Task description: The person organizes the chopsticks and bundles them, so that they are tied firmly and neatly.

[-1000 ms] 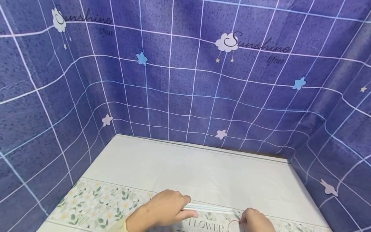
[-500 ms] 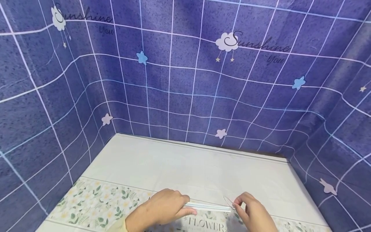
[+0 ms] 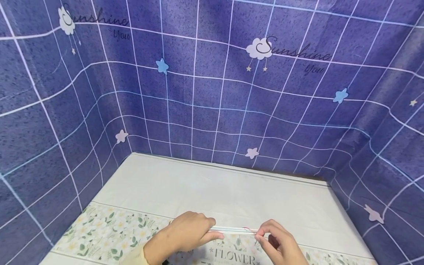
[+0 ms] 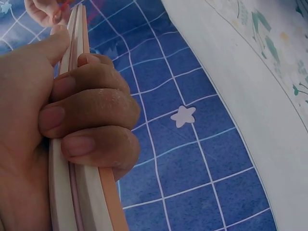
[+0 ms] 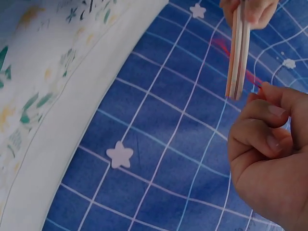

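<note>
My left hand (image 3: 190, 232) grips a bundle of long, thin, pale sticks (image 3: 232, 230), held level above the table. In the left wrist view its fingers curl around the sticks (image 4: 89, 197), whose sides show white, pinkish and orange. At the bundle's right end, my right hand (image 3: 279, 243) pinches a thin red loop (image 3: 246, 228) between thumb and forefinger. From the right wrist, the red loop (image 5: 252, 78) looks blurred and passes behind the stick ends (image 5: 236, 89). The right fingertips are close beside those ends; the other right fingers are curled in.
The table (image 3: 212, 191) wears a white cover with a floral band (image 3: 116, 232) and the printed word FLOWER (image 3: 235, 256). A blue-purple grid-patterned curtain (image 3: 218, 92) with stars and clouds stands around its back and sides.
The right hand has risen from low beside the sticks and moved left to their end, bringing the red loop over it. The left hand stays nearly in place.
</note>
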Available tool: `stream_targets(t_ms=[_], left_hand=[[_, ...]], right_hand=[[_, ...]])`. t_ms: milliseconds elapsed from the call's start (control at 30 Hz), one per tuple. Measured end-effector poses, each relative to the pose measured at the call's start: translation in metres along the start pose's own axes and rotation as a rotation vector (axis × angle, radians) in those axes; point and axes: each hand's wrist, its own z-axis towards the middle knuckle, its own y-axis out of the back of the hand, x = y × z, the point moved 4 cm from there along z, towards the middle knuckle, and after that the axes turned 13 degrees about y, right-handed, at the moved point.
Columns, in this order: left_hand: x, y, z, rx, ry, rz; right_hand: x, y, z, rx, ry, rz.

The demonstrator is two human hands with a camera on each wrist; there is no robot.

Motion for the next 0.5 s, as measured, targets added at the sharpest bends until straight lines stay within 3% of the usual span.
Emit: stream_targets(t_ms=[133, 367, 500], left_hand=[[-0.003, 0.002, 0.001, -0.018, 0.002, 0.016], [-0.006, 0.005, 0.004, -0.033, -0.002, 0.026], [-0.004, 0.006, 0.004, -0.036, -0.003, 0.029]], right_hand=[[0.004, -0.009, 0.000, 0.010, 0.035, 0.052], [0.008, -0.016, 0.004, -0.040, 0.067, 0.025], [0.010, -0.019, 0.001, -0.017, 0.104, 0.114]])
